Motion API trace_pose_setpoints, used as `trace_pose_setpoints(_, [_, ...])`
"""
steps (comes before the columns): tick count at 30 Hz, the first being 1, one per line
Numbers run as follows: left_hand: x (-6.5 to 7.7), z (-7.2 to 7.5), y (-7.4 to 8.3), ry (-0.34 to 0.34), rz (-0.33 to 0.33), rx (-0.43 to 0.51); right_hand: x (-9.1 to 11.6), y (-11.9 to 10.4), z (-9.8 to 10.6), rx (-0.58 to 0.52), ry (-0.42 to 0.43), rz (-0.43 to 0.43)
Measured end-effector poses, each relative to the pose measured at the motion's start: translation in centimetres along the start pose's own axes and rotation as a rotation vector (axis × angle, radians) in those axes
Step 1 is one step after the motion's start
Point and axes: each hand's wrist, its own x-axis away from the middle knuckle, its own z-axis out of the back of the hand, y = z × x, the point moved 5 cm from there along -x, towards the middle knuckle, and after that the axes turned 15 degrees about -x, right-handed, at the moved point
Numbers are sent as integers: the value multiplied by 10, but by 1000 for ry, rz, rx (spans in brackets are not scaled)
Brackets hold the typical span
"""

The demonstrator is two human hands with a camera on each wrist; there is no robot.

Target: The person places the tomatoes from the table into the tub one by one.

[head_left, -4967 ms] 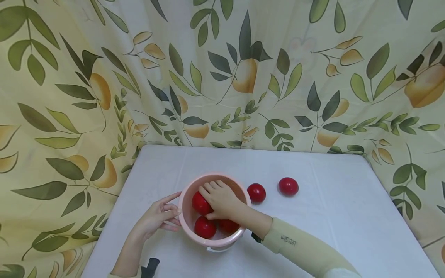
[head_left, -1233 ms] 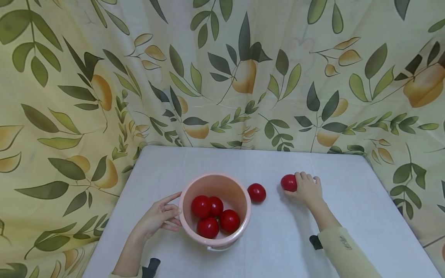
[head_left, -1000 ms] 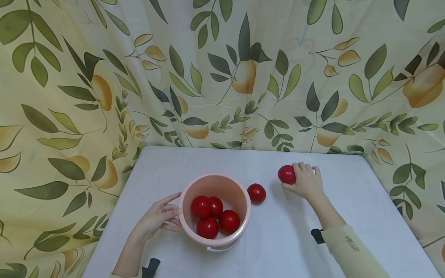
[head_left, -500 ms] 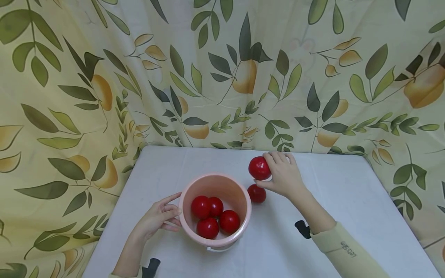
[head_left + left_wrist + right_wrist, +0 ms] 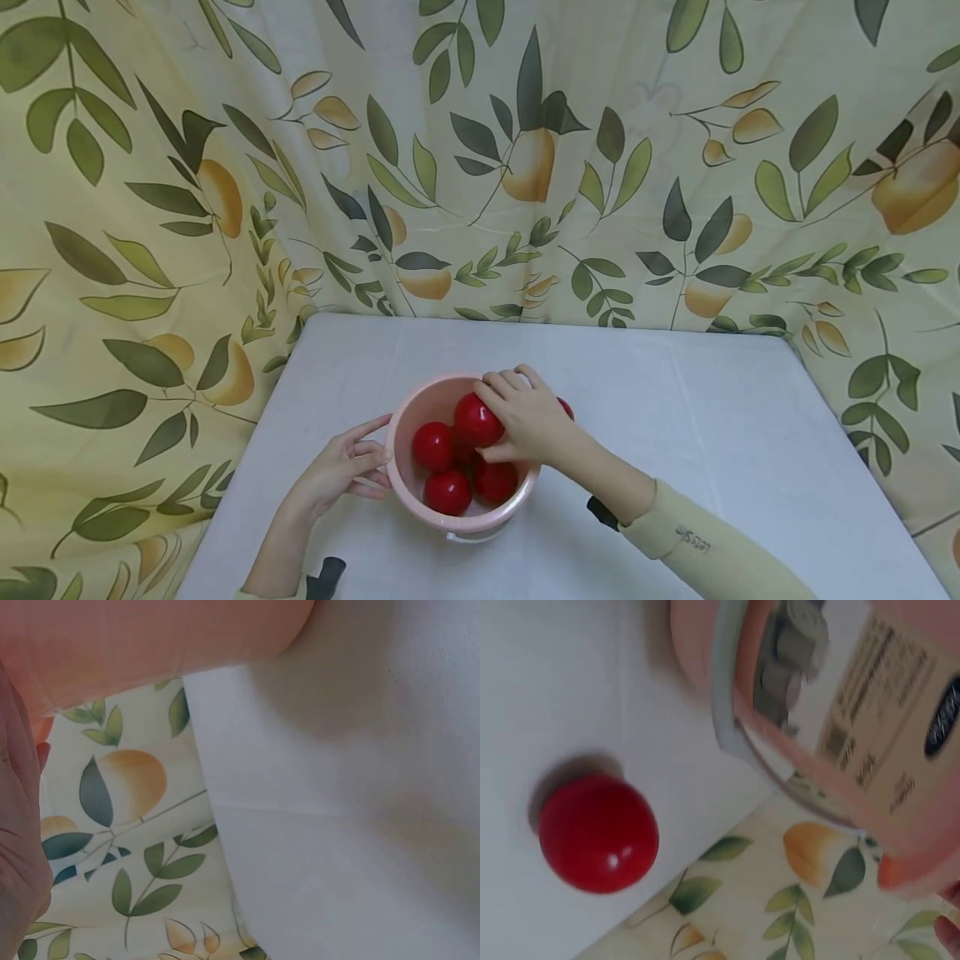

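Note:
My right hand point(image 5: 534, 421) holds a red ball point(image 5: 477, 419) over the mouth of a pink bucket point(image 5: 402, 493), fingers on its upper side and thumb below. Several glossy red balls point(image 5: 447, 492) lie at the bottom of the bucket, partly covered by the held ball and the hand. My left hand point(image 5: 336, 472) rests against the bucket's left side, its fingers loosely extended and thumb at the rim. The left wrist view shows that hand's palm point(image 5: 19, 847) beside the pink wall point(image 5: 142, 641).
One more red ball point(image 5: 600, 834) sits on the white-covered table point(image 5: 720, 442), right of the bucket; my right hand mostly hides it in the head view. A pale handle point(image 5: 471, 540) hangs at the bucket's front. A leaf-and-fruit-patterned curtain point(image 5: 480, 250) stands behind the table.
My right hand gripped the far-right ball, lifted it off the table and carried it left over the bucket. Earlier it was inside the bucket on another ball. The left hand stays put.

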Motion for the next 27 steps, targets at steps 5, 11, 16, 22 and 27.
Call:
trace_pose_setpoints(5, [0,0,0,2,1,0,-3,-15,-22,3,-102,66])
trace_pose_setpoints(11, [0,0,1,9,-1,-4,-3,-22,-39,42,-200,90])
trace_pose_setpoints(16, [0,1,1,4,-8,-2,-3,-22,-43,37,-238,58])
trace_pose_setpoints(22, [0,1,1,2,-10,-4,-1,-16,-47,80,-269,-16])
trace_pose_setpoints(27, [0,1,1,7,-3,-9,-1,-13,-51,161,-308,-33])
